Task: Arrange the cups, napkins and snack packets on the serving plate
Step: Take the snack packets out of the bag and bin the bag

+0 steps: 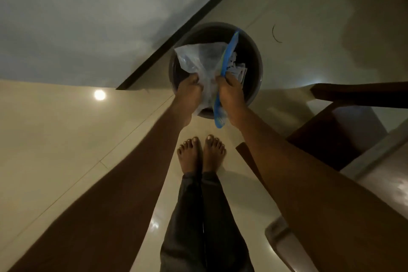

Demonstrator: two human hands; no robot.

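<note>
A clear plastic bag (202,59) with a blue zip strip is held over a round dark bin (254,62) on the floor. My left hand (188,88) is closed on the bag's left side. My right hand (229,93) is closed on its right side by the blue strip. White crumpled scraps (237,68) lie inside the bin behind the bag. No cups, napkins, snack packets or serving plate are in view.
My bare feet (202,152) stand on a glossy cream tiled floor (66,139) just before the bin. Dark wooden furniture (331,134) rises at the right. A wall with a dark skirting strip (187,22) runs diagonally behind the bin.
</note>
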